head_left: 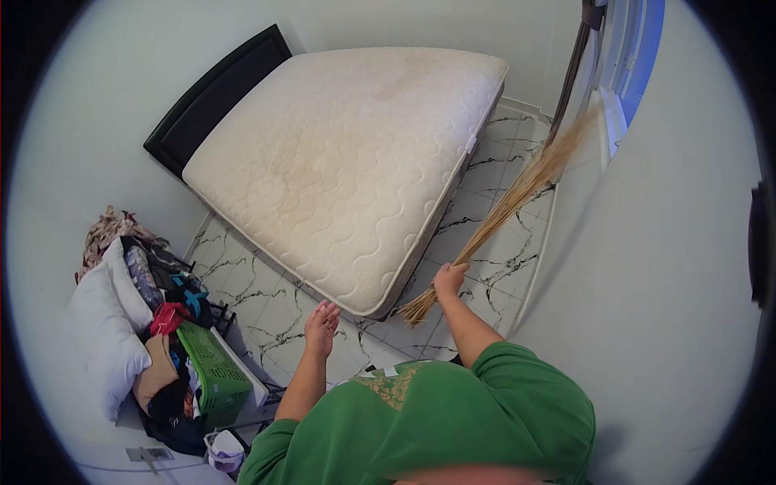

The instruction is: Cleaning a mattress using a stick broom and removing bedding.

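Observation:
My right hand (449,280) is closed round the lower part of a long straw broom (505,206). The broom's thin tan stalks slant up and away to the right, and their spread tips reach the wall beside the window. Its short bound end sticks out below my fist, above the tiled floor. My left hand (322,322) is raised with fingers apart and holds nothing, close to the near corner of a bare mattress (347,162). The mattress is cream, quilted, and stained brownish in patches.
A dark headboard (218,101) stands at the mattress's far left. At left are piled white pillows (105,339), clothes and a green plastic basket (212,372). White marble-look tiles (493,283) run between bed and right wall. A tied curtain (570,73) hangs by the window (634,69).

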